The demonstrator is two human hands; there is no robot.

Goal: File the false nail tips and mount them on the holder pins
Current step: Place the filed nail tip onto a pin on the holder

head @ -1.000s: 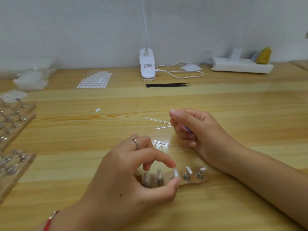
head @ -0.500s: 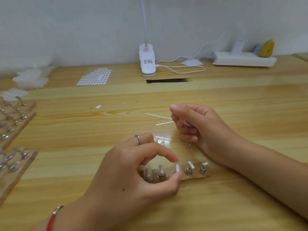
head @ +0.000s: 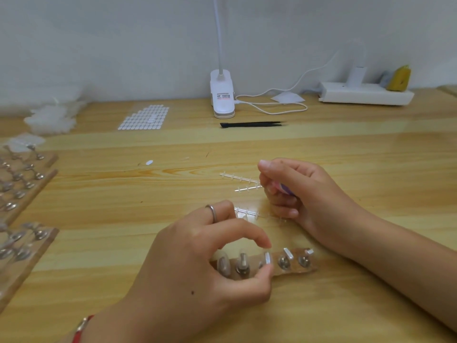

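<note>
A small wooden holder strip (head: 291, 269) with a row of metal pins lies on the table in front of me. My left hand (head: 197, 266) pinches a clear nail tip (head: 267, 258) between thumb and index finger at the middle pin. Clear tips sit on the pins to either side. My right hand (head: 301, 191) rests behind the strip, fingers curled around a small purple-and-pink nail file (head: 284, 188), mostly hidden. Clear plastic sprue strips (head: 241, 179) lie on the table by the right hand.
Wooden boards with more metal pins (head: 19, 184) line the left edge. At the back are a sheet of white adhesive dots (head: 144, 117), a white clip lamp (head: 222, 95) with cable, black tweezers (head: 252, 124), a white power strip (head: 366, 94) and a loose white chip (head: 149, 162).
Both hands stay almost in place. My left thumb and index finger keep hold of the nail tip at the middle pin; the view has shifted slightly.
</note>
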